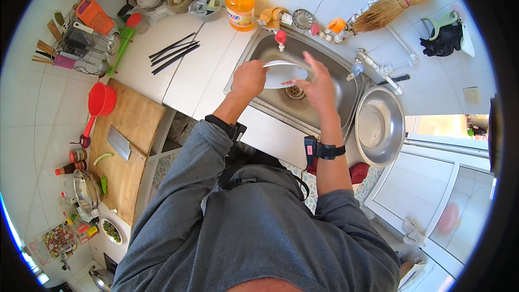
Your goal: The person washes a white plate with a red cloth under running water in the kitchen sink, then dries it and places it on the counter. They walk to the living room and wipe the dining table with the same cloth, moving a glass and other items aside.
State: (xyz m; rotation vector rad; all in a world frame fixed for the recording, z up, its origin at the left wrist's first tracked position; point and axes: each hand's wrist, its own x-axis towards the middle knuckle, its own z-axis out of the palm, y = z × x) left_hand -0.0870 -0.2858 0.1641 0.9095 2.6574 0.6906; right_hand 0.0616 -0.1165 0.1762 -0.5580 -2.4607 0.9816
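Observation:
My left hand point(250, 78) grips the left rim of a white dish point(279, 77) above the stainless steel sink point(275, 103). The dish is tilted and bears a small red pattern. My right hand point(320, 83) is at the dish's right side, blurred, with its fingers spread; whether it touches the rim I cannot tell. Beneath the dish the drain strainer point(294, 92) shows in the sink floor. A tap with a red handle point(280, 37) hangs just beyond the dish. Several black chopsticks point(174, 54) lie on the white counter to the left.
An orange soap bottle point(240, 6) stands behind the sink. A metal basin point(380, 125) is at its right. On the left, a wooden cutting board point(125, 129) holds a cleaver point(119, 142), near a red ladle point(101, 99). A straw broom point(389, 8) hangs at the back right.

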